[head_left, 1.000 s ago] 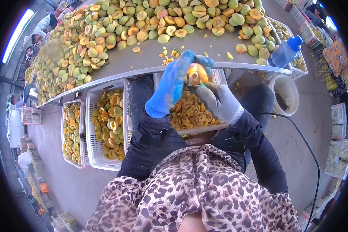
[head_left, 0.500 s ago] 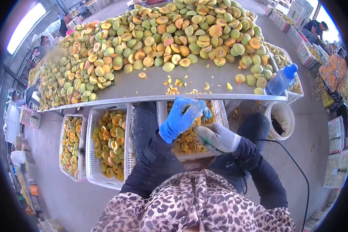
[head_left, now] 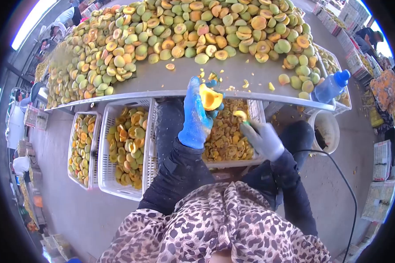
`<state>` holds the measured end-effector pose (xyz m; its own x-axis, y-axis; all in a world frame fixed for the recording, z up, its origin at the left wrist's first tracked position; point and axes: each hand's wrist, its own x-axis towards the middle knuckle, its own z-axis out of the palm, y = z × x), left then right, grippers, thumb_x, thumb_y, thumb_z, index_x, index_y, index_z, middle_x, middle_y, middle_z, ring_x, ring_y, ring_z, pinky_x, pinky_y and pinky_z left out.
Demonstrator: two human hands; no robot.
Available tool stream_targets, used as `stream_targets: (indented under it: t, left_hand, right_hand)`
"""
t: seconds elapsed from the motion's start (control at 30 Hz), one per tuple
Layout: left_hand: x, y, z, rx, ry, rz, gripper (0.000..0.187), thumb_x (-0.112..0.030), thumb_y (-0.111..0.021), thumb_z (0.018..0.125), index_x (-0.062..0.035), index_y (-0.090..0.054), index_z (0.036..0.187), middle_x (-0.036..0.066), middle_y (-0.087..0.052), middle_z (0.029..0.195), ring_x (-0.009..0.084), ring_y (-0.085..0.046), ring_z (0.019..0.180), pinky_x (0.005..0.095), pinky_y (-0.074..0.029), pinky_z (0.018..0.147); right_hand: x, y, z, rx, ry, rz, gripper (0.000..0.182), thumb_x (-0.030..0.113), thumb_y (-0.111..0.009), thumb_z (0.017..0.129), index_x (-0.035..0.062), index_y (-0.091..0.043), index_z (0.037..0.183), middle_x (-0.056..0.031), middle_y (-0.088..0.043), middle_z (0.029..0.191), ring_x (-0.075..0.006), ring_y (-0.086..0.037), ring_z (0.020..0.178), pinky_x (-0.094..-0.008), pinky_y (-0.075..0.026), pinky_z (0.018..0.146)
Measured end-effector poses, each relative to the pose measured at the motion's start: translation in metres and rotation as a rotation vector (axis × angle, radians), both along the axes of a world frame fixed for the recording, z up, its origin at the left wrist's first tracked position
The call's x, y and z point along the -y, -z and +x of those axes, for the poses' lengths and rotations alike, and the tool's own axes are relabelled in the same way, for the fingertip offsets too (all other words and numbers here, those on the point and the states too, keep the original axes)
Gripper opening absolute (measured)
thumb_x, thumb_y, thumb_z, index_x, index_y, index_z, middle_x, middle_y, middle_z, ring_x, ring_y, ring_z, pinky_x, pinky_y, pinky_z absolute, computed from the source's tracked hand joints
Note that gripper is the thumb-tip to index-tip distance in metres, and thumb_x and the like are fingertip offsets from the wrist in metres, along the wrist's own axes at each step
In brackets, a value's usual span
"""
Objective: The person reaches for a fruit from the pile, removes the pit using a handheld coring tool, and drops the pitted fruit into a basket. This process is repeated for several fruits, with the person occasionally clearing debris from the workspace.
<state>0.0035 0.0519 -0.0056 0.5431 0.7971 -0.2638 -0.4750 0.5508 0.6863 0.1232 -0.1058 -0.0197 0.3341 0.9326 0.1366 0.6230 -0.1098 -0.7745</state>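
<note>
My left hand (head_left: 196,115), in a blue glove, holds a halved yellow fruit (head_left: 210,98) with its hollow side showing, near the table edge. To its right my right hand (head_left: 264,139), in a grey glove and slightly blurred, is closed round a small tool with a green part; a curved yellow piece (head_left: 240,115) is at the tool's tip. Beneath both hands sits a crate (head_left: 257,111) of small orange-brown pieces. A large heap of halved fruit (head_left: 180,28) lies on the metal table (head_left: 149,83), with scraps near its front edge.
Two white crates (head_left: 104,163) (head_left: 92,177) of fruit halves stand at the left. A blue bottle (head_left: 327,90) is on the table's right end, above a white bucket (head_left: 331,131). A black cable (head_left: 338,173) runs along the right. People (head_left: 368,37) and stacked crates (head_left: 382,160) are farther off.
My hands have moved apart. The left hand has turned upright, showing the hollow fruit half, and the right hand has shifted right and down with the tool and yellow piece now visible.
</note>
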Motion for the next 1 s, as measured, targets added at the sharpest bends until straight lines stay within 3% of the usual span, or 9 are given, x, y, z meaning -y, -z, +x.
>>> stream_targets:
  t: [0.07,0.13,0.27,0.33,0.43,0.47,0.53,0.7,1.0]
  left_hand:
    - [-0.007,0.01,-0.011,-0.109,0.163,0.068,0.034,-0.04,-0.049,0.094,-0.0068,-0.056,0.099,0.01,-0.062,0.092,0.0219,-0.062,0.076,0.0292,-0.049,0.064]
    - [-0.003,0.022,-0.008,-0.165,-0.015,0.406,0.035,-0.042,-0.053,0.092,-0.009,-0.054,0.101,0.003,-0.062,0.08,0.0123,-0.06,0.061,0.0217,-0.044,0.046]
    - [0.014,0.013,-0.027,-0.406,-0.17,0.81,0.016,-0.022,-0.054,0.093,-0.0068,-0.052,0.095,0.0,-0.052,0.067,0.0059,-0.049,0.055,0.0208,-0.037,0.048]
    - [0.007,0.0,-0.055,-0.383,-0.31,0.605,0.015,-0.019,-0.055,0.092,-0.0055,-0.05,0.093,0.001,-0.052,0.067,0.0062,-0.047,0.055,0.0217,-0.037,0.048]
    - [-0.033,-0.006,-0.122,-1.25,-0.543,0.985,0.023,-0.025,-0.056,0.088,-0.0023,-0.059,0.089,0.011,-0.062,0.08,0.0221,-0.059,0.076,0.0349,-0.047,0.07]
    - [-0.054,0.004,-0.138,-1.255,-0.54,0.991,0.023,-0.025,-0.056,0.088,-0.0023,-0.059,0.089,0.011,-0.062,0.08,0.0221,-0.059,0.076,0.0349,-0.047,0.07]
    - [-0.091,0.033,-0.153,-1.868,-0.491,1.617,0.026,-0.026,-0.058,0.085,-0.0034,-0.063,0.097,0.014,-0.065,0.094,0.0305,-0.058,0.093,0.0423,-0.044,0.084]
    - [-0.159,0.048,0.01,-1.136,-0.107,1.501,0.052,-0.041,-0.057,0.083,0.0008,-0.057,0.115,0.023,-0.06,0.107,0.0337,-0.055,0.106,0.0441,-0.041,0.093]
    - [-0.188,0.073,0.122,-1.55,0.322,1.391,0.084,-0.038,-0.068,0.075,0.0052,-0.027,0.134,0.028,-0.055,0.112,0.0398,-0.055,0.106,0.0427,-0.044,0.09]
  right_hand:
    - [-0.007,0.004,-0.004,0.485,0.245,-0.04,0.032,0.034,-0.055,0.091,0.0043,-0.057,0.078,-0.0153,-0.054,0.052,-0.0312,-0.058,0.047,-0.0421,-0.042,0.044]
    - [-0.014,-0.007,-0.01,0.33,0.196,-0.118,0.029,0.036,-0.054,0.091,0.0087,-0.057,0.082,-0.0165,-0.059,0.06,-0.0363,-0.061,0.059,-0.0447,-0.047,0.051]
    - [-0.031,-0.003,-0.021,0.513,0.191,-0.109,0.03,0.038,-0.053,0.091,0.0091,-0.056,0.085,-0.016,-0.058,0.058,-0.0359,-0.06,0.055,-0.0455,-0.047,0.049]
    - [-0.03,0.035,-0.004,0.539,0.209,-0.425,0.034,0.043,-0.05,0.091,0.0098,-0.058,0.089,-0.0152,-0.061,0.062,-0.0358,-0.062,0.059,-0.0471,-0.048,0.054]
    - [-0.011,0.066,0.013,0.436,0.191,-0.488,0.039,0.047,-0.048,0.09,0.0106,-0.06,0.089,-0.0161,-0.063,0.066,-0.0361,-0.063,0.062,-0.0488,-0.049,0.058]
    - [-0.008,0.071,0.012,0.398,0.174,-0.521,0.039,0.047,-0.048,0.09,0.0109,-0.061,0.089,-0.0167,-0.063,0.066,-0.0363,-0.063,0.062,-0.0491,-0.049,0.058]
    - [-0.011,0.08,0.01,0.365,0.167,-0.458,0.038,0.046,-0.049,0.09,0.0104,-0.061,0.087,-0.0173,-0.062,0.065,-0.0367,-0.062,0.062,-0.0489,-0.048,0.057]
    - [-0.026,0.078,-0.006,0.157,0.103,-0.262,0.035,0.042,-0.054,0.089,0.0083,-0.059,0.082,-0.0188,-0.06,0.062,-0.0385,-0.06,0.059,-0.0489,-0.046,0.053]
    - [-0.033,0.074,0.003,0.071,-0.027,-0.473,0.034,0.041,-0.055,0.088,0.0079,-0.057,0.084,-0.0192,-0.061,0.065,-0.0385,-0.061,0.059,-0.0476,-0.048,0.055]
